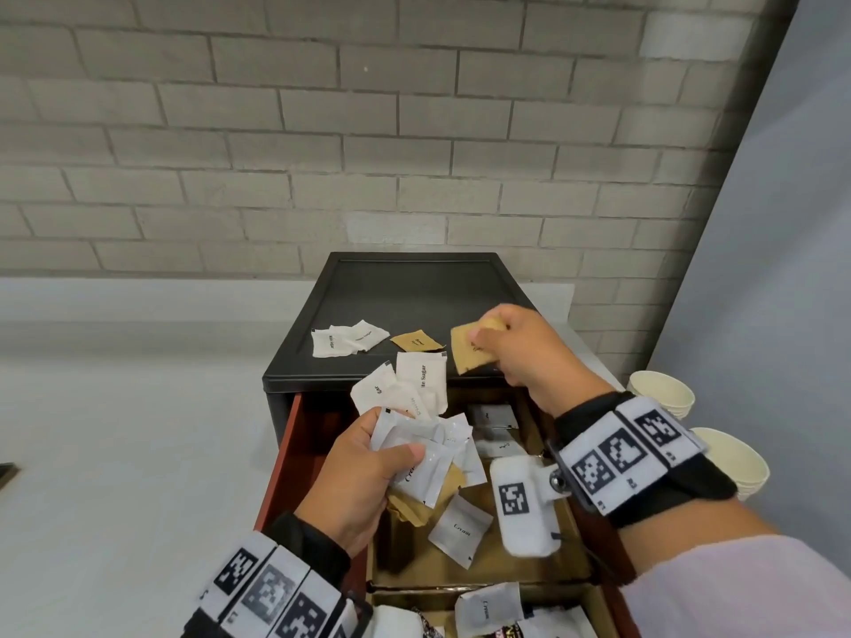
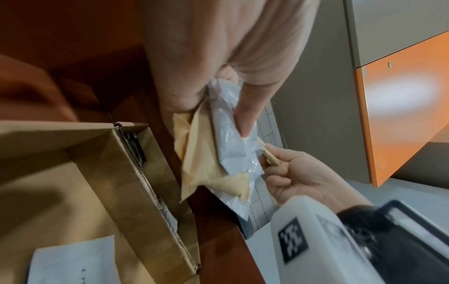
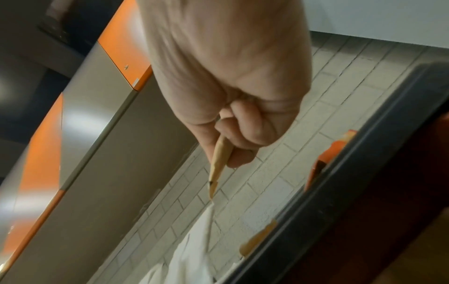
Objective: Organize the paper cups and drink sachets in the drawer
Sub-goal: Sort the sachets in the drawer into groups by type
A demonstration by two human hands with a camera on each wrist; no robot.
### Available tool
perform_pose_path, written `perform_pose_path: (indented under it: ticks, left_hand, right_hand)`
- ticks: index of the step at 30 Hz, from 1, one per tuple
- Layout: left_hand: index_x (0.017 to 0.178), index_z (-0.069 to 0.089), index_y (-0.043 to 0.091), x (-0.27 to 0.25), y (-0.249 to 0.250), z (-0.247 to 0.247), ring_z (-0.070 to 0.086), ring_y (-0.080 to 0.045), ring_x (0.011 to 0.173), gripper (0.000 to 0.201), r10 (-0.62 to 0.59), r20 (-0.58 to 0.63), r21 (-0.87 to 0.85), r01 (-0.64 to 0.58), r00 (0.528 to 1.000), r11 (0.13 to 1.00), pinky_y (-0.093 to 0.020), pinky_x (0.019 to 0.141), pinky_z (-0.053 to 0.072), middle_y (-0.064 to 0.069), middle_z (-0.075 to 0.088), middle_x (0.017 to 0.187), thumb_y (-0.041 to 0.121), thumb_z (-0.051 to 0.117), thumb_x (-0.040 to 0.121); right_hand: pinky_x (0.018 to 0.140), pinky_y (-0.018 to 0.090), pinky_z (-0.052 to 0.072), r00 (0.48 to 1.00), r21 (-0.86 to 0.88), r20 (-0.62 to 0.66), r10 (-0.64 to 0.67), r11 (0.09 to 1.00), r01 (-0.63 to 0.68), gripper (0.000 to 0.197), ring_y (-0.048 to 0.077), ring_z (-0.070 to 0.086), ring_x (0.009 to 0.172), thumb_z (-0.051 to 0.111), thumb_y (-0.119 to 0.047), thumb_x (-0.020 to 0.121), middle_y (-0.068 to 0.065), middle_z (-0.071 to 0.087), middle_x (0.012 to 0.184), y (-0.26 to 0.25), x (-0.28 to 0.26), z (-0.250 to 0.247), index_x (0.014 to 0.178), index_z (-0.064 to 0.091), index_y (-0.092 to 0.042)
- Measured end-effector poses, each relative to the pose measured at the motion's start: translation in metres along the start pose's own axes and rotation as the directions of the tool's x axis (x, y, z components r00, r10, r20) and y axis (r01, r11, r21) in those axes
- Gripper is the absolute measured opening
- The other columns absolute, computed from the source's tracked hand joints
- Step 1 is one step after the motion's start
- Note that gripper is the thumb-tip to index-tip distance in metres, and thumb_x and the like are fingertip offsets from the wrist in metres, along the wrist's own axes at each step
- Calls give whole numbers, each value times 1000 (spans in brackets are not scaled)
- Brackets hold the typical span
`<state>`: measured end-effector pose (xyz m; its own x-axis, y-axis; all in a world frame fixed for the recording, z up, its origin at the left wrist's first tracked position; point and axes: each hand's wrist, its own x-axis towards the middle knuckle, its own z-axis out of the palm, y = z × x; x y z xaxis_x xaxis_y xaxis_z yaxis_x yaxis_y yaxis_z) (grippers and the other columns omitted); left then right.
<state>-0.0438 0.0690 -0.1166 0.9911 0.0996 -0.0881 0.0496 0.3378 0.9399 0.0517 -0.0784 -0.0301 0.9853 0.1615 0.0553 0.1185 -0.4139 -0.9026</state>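
My left hand (image 1: 368, 472) grips a mixed bunch of white and brown sachets (image 1: 423, 435) above the open drawer (image 1: 281, 458); the same bunch (image 2: 218, 149) shows in the left wrist view under my thumb. My right hand (image 1: 511, 343) pinches a brown sachet (image 1: 472, 354) over the front right of the black cabinet top (image 1: 414, 292); edge-on, that sachet (image 3: 217, 165) sticks out below my curled fingers. On the cabinet top lie two white sachets (image 1: 347, 338) and one brown sachet (image 1: 416, 340). Stacked paper cups (image 1: 663, 393) stand at the right.
Cardboard dividers (image 1: 506, 577) split the drawer into compartments holding loose white sachets (image 1: 460, 529). A second cup stack (image 1: 737, 462) sits behind my right wrist. A grey brick wall rises behind the cabinet, and a pale counter (image 1: 115, 407) spreads to the left.
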Motion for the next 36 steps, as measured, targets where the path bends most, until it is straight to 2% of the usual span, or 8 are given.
perform_pose_path:
  ticks: [4,7,9,13,18,25,32,36]
  left_hand:
    - [107,61,13,-1,2,-1,66,-26,98,31,39,-19,-2,-39,999,999,-32,70,57,-10,68,107,-9,57,85]
    - [106,61,13,-1,4,-2,67,-23,93,31,68,-46,-3,-68,997,998,-28,64,56,-8,69,103,-9,57,84]
    - [103,62,13,-1,5,-3,68,-21,89,31,86,-60,-8,-87,994,996,-27,63,56,-8,70,99,-11,56,84]
    - [102,62,14,0,5,-2,68,-23,92,32,93,-67,0,-94,993,996,-32,70,55,-8,71,99,-11,56,84]
    - [99,63,15,0,5,-3,70,-20,86,31,112,-80,5,-112,990,994,-31,68,56,-4,72,92,-11,57,84]
    - [97,62,16,0,7,-4,66,-22,90,30,132,-112,-19,-135,985,991,-31,69,53,-7,69,98,-10,56,84]
    - [97,61,17,3,5,-6,69,-19,83,31,129,-123,-23,-133,984,991,-29,63,55,-5,70,94,-11,56,84]
    - [97,61,14,4,5,-6,66,-25,89,31,137,-138,-29,-143,981,989,-34,69,54,-12,68,101,-13,55,84]
  right_hand:
    - [46,16,42,998,185,51,44,981,-52,28,9,48,60,57,-12,92,5,57,88,-17,19,12,120,55,-14]
    - [77,25,54,978,163,170,117,976,-145,56,15,60,86,57,-22,93,8,55,114,-23,24,25,142,34,-14]
    - [87,30,50,967,-37,226,116,993,-110,50,16,58,96,56,-33,92,3,55,114,-23,24,33,136,42,-17]
    - [56,19,38,944,-236,331,-15,967,99,12,9,49,69,63,-16,85,-5,55,80,-24,19,42,96,61,-21]
    - [54,18,35,969,-179,177,-173,962,205,21,5,47,63,62,-5,85,-4,56,80,-39,28,37,80,56,-25]
    - [60,20,35,852,-453,515,-92,815,362,17,2,44,69,67,-17,84,-14,47,78,-50,24,41,98,60,-22]
    - [49,17,46,983,-43,122,-139,988,145,26,14,56,70,52,-1,90,5,55,101,-61,36,40,80,49,-25]
    - [87,33,55,958,-96,285,-43,993,73,20,20,64,95,59,-10,90,6,58,107,-53,41,51,109,58,-16]
